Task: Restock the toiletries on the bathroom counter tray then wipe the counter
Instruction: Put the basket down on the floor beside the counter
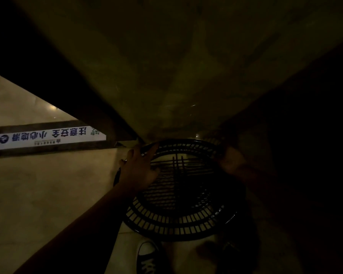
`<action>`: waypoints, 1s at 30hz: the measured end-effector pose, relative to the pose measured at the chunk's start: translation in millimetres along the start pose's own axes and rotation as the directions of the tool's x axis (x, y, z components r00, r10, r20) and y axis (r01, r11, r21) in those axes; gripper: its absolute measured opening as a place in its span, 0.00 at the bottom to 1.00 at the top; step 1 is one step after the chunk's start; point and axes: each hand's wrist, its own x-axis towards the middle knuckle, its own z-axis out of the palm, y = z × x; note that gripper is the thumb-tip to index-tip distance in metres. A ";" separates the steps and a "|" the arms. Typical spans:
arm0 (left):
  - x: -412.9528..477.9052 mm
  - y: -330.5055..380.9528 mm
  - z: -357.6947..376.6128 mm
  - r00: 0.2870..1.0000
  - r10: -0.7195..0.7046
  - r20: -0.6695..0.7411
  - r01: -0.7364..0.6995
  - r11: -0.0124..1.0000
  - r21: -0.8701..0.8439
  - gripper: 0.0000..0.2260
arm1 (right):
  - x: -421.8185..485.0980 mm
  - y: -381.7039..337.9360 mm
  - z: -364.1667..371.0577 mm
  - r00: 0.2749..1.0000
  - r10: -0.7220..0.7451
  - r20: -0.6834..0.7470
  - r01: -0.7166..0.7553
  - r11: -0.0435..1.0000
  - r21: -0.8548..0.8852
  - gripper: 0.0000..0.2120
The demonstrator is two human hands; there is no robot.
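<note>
The scene is very dark. A round black slatted plastic tray [178, 228] is tilted up in front of me, low over the floor. My left hand [140, 169] grips its left rim, fingers curled over the edge near the top. My right hand [231, 162] holds the right rim, dim in shadow. The tray looks empty through its grid; no toiletries show.
A dim slanted surface [176, 66] fills the upper view, with a dark edge [71, 91] running diagonally. A white warning strip with printed characters [50, 137] lies on the floor step at left. My black-and-white sneaker [147, 256] stands below the tray on pale floor tiles [48, 194].
</note>
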 end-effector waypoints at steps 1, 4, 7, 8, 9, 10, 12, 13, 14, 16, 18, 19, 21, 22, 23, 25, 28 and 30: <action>-1.5 2.7 -3.9 1.000 -0.005 0.014 0.006 1.000 -0.011 0.35 | -2.3 -1.2 0.5 1.000 -0.023 0.020 0.023 0.999 -0.027 0.22; -14.2 8.9 -13.7 0.999 -0.007 0.034 0.006 1.000 0.016 0.34 | -17.8 -7.2 -2.2 0.992 -0.121 -0.030 0.111 0.970 -0.217 0.28; -34.0 14.3 -29.7 0.999 0.034 0.027 -0.036 0.997 0.071 0.33 | -44.9 -21.3 -10.5 0.987 -0.156 -0.037 0.139 0.949 -0.284 0.30; -41.6 16.7 -36.9 0.999 0.051 0.018 -0.053 0.996 0.078 0.33 | -55.5 -27.3 -15.0 0.989 -0.146 -0.026 0.134 0.953 -0.271 0.30; -50.2 19.8 -45.0 0.998 0.066 0.006 -0.066 0.994 0.082 0.33 | -66.6 -34.0 -20.0 0.991 -0.134 -0.019 0.124 0.957 -0.262 0.30; -59.7 24.6 -54.3 0.997 0.075 -0.005 -0.074 0.994 0.083 0.33 | -78.4 -40.6 -25.5 0.993 -0.120 -0.016 0.112 0.961 -0.253 0.30; -79.7 37.4 -75.8 0.997 0.081 -0.013 -0.080 0.995 0.064 0.33 | -104.0 -55.6 -37.9 0.994 -0.103 -0.025 0.095 0.975 -0.203 0.30; -89.7 44.6 -88.2 0.996 0.084 -0.016 -0.083 0.995 0.052 0.33 | -117.9 -64.1 -45.2 0.994 -0.103 -0.030 0.097 0.982 -0.162 0.30; -99.8 52.0 -101.3 0.996 0.086 -0.015 -0.086 0.995 0.044 0.34 | -131.8 -72.3 -52.6 0.993 -0.109 -0.037 0.104 0.987 -0.124 0.29; -118.8 66.5 -128.5 0.996 0.091 -0.007 -0.091 0.995 0.029 0.34 | -160.6 -87.7 -70.1 0.991 -0.121 -0.056 0.118 0.991 -0.068 0.28; -140.5 80.9 -154.1 0.993 0.113 -0.024 -0.113 0.994 0.010 0.35 | -192.3 -100.1 -89.6 0.988 -0.131 -0.085 0.131 0.991 -0.001 0.26; -152.1 88.0 -167.7 0.991 0.126 -0.036 -0.125 0.992 0.006 0.36 | -208.7 -106.2 -99.6 0.984 -0.136 -0.112 0.141 0.989 0.035 0.24; -173.8 103.9 -200.2 0.987 0.155 -0.045 -0.155 0.988 0.011 0.36 | -243.6 -120.2 -123.0 0.975 -0.132 -0.179 0.146 0.987 0.065 0.22; -185.2 112.1 -216.1 0.984 0.171 -0.046 -0.170 0.985 0.021 0.36 | -260.5 -126.2 -133.7 0.970 -0.127 -0.205 0.141 0.988 0.056 0.22; -197.6 121.8 -231.9 0.981 0.186 -0.050 -0.184 0.982 0.035 0.36 | -277.3 -132.0 -144.9 0.964 -0.127 -0.234 0.142 0.989 0.050 0.21; -221.1 142.1 -261.3 0.969 0.228 -0.095 -0.224 0.973 0.047 0.36 | -309.1 -141.9 -167.7 0.946 -0.146 -0.289 0.169 0.984 0.053 0.19; -250.2 169.6 -301.9 0.941 0.302 -0.150 -0.292 0.953 0.084 0.36 | -355.6 -154.4 -201.2 0.913 -0.177 -0.367 0.213 0.975 0.061 0.21; -268.6 184.0 -322.7 0.929 0.333 -0.161 -0.319 0.942 0.109 0.37 | -381.4 -156.5 -220.3 0.894 -0.171 -0.414 0.218 0.974 0.068 0.25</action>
